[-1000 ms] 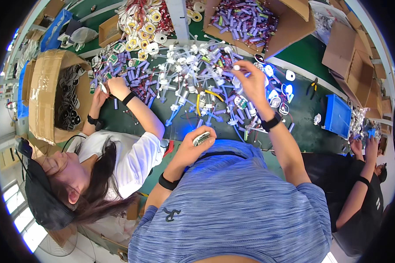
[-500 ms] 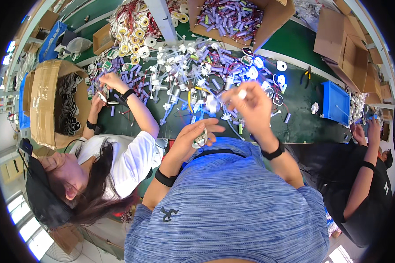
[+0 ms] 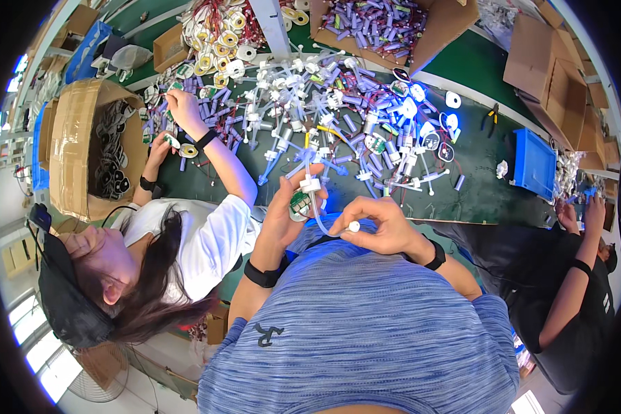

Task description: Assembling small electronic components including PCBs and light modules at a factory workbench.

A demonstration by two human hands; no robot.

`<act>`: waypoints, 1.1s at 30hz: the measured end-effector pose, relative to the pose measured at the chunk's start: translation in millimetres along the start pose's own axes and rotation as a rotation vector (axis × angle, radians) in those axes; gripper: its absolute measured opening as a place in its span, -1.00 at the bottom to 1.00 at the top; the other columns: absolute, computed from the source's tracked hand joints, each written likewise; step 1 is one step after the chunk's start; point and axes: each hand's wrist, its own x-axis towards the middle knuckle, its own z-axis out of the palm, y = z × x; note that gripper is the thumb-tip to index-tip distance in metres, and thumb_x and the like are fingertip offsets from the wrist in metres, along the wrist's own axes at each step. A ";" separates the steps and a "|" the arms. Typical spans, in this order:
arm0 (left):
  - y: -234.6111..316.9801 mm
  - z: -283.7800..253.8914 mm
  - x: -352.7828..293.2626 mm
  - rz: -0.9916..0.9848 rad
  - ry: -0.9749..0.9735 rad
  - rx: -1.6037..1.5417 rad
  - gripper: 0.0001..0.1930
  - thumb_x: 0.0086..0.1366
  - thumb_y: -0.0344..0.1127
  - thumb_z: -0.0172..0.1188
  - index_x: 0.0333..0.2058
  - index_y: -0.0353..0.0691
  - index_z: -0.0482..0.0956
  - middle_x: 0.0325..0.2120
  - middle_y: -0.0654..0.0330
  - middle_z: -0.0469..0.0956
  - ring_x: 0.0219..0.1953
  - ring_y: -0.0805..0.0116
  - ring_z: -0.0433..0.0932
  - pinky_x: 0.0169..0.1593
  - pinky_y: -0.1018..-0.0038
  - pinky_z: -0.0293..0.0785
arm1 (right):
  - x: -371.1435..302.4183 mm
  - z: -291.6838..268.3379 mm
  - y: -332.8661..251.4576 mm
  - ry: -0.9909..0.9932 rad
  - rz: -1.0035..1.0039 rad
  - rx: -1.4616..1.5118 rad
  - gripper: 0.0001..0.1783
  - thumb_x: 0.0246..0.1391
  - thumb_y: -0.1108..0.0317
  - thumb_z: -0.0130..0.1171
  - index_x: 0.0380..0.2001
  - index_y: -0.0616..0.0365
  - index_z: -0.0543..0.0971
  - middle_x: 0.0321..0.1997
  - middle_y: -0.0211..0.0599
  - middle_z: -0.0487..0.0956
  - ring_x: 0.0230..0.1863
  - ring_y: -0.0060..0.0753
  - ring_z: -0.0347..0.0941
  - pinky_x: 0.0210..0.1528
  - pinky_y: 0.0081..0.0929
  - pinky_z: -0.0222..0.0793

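Both hands [image 3: 338,217] pinch 1 clear, seemingly soft plastic tube [image 3: 316,212].

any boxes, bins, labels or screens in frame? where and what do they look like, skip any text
Open brown cardboard box: top centre, full of purple cylinders.
Round brown cardboard drum: far left, holds dark parts.
Stacked brown cardboard boxes: upper right on the green table.
Small blue plastic bin: right, rectangular.
Small brown cardboard box: upper left, open.
No screens or signs visible.
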 end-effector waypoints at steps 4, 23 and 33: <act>1.9 -7.4 -3.7 0.031 -0.092 -0.007 -0.34 0.18 0.20 -0.09 0.03 -0.27 0.28 -0.30 0.13 0.46 -0.37 0.47 0.40 -0.35 0.60 0.33 | 0.3 -3.2 3.6 -0.084 0.086 0.209 -0.86 -0.07 0.53 0.14 -0.37 0.22 0.44 -0.34 -0.26 0.57 -0.26 -0.46 0.50 -0.16 -0.51 0.39; -3.8 12.7 -21.4 0.141 -0.091 0.360 -0.83 0.10 -0.28 0.19 -0.53 -0.27 0.50 -0.54 0.19 0.45 -0.47 0.45 0.38 -0.38 0.54 0.24 | 80.9 -136.4 192.7 0.744 0.804 -1.028 -0.34 -0.17 -0.27 0.03 -0.42 0.23 0.52 -0.34 -0.02 0.55 -0.28 -0.03 0.49 -0.24 -0.18 0.36; -2.5 37.4 -10.4 0.048 0.043 0.437 -0.79 0.15 -0.31 0.13 -0.45 -0.39 0.56 -0.40 0.13 0.53 -0.37 0.50 0.42 -0.28 0.60 0.29 | 36.7 -90.3 121.8 0.741 0.008 -0.236 -0.71 -0.18 0.36 0.24 -0.34 0.18 0.44 -0.45 -0.41 0.52 -0.40 -0.62 0.42 -0.32 -0.60 0.32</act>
